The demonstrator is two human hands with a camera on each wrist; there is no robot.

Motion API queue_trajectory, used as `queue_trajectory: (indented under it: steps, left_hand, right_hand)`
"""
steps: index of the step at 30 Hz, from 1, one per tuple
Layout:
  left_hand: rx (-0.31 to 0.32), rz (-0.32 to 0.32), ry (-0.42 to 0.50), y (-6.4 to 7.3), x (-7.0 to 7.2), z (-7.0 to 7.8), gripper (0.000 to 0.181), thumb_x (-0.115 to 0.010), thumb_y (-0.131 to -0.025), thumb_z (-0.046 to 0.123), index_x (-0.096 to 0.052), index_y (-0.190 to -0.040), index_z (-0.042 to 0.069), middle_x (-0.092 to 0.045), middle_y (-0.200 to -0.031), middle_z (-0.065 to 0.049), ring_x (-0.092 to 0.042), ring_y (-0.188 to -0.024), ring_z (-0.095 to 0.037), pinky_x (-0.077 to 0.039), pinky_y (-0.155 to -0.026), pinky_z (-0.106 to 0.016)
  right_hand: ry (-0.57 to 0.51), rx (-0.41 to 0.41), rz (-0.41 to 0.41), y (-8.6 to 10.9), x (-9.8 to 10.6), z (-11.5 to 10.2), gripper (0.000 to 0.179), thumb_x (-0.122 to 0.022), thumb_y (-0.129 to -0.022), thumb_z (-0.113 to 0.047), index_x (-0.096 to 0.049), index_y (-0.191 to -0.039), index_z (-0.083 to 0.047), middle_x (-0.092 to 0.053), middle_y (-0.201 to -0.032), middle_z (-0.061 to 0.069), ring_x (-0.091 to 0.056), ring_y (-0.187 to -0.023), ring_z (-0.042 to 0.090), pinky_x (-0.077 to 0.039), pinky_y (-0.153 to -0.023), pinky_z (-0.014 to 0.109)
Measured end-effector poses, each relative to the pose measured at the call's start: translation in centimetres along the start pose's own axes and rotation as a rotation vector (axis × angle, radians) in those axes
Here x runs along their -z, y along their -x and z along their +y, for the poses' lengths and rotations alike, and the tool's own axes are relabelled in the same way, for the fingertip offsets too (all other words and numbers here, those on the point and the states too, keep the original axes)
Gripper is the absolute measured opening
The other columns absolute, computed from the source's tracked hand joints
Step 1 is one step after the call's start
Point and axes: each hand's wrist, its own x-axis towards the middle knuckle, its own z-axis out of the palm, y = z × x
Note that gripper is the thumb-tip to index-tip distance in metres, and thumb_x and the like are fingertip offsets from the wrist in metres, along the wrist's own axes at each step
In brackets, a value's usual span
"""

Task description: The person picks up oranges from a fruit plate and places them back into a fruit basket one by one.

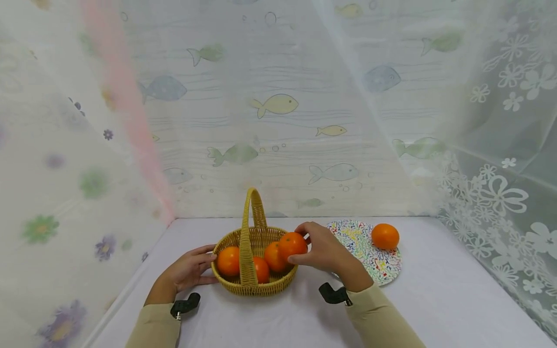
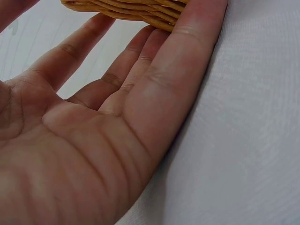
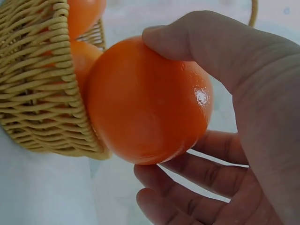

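So, progress check: I'd call this partway through. The wicker basket (image 1: 270, 290) sits near the middle of the white worktop (image 1: 261, 324), with three oranges in it that I can count: a left orange (image 1: 228, 261), a near orange (image 1: 261, 269) and a right orange (image 1: 273, 257). The held orange (image 1: 292, 245) is up at the basket's right rim, so that one isn't settled anywhere yet. The spare orange (image 1: 385, 237) is over on the right side of the patterned plate (image 1: 352, 234), right of the basket and well apart from both hands (nobody's touching that one).

As for the hands: the right hand (image 1: 324, 249) has the held orange between thumb and fingers, spread only about as wide as the fruit. From the right wrist it's a grip on the outer side, and the orange overlaps the rim in that view, so I can't tell if it's actually touching the wicker. The left hand (image 1: 189, 268) is spread fairly wide, fingers mostly straight, tips against the basket's left side. Looks like steadying to me (just my read), and it's got no fruit in it.
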Motion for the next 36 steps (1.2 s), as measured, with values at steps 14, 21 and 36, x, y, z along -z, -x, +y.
queue_trajectory:
  steps: [14, 21, 36]
  left_hand:
    - [-0.006, 0.002, -0.026, 0.0, 0.0, -0.1, 0.066, -0.064, -0.103, 0.03, -0.036, -0.16, 0.012, -0.045, -0.16, -0.009, -0.056, -0.132, -0.021, -0.055, -0.1, -0.059]
    - [-0.008, 0.007, -0.036, -0.1, -0.1, 0.0, 0.067, -0.065, -0.102, 0.03, -0.037, -0.16, 0.011, -0.043, -0.161, -0.011, -0.055, -0.134, -0.021, -0.055, -0.1, -0.059]
    - [-0.008, 0.003, -0.031, -0.1, 0.0, -0.1, 0.066, -0.064, -0.103, 0.03, -0.036, -0.16, 0.012, -0.046, -0.159, -0.008, -0.056, -0.132, -0.02, -0.055, -0.1, -0.058]
  right_hand:
    - [0.028, 0.052, 0.015, -0.3, -1.6, 0.0, 0.061, -0.09, -0.078, -0.045, -0.06, -0.124, -0.018, -0.063, -0.113, -0.005, -0.061, -0.1, 0.014, -0.057, -0.083, 0.03]
    - [0.037, 0.048, 0.004, -0.4, -2.2, -0.2, 0.063, -0.089, -0.079, -0.045, -0.06, -0.127, -0.015, -0.064, -0.116, -0.004, -0.062, -0.103, 0.014, -0.059, -0.086, 0.031]
    - [0.087, 0.064, 0.002, -0.6, -3.3, 0.1, 0.066, -0.086, -0.079, -0.053, -0.064, -0.128, -0.015, -0.067, -0.111, -0.004, -0.059, -0.095, 0.015, -0.055, -0.084, 0.033]
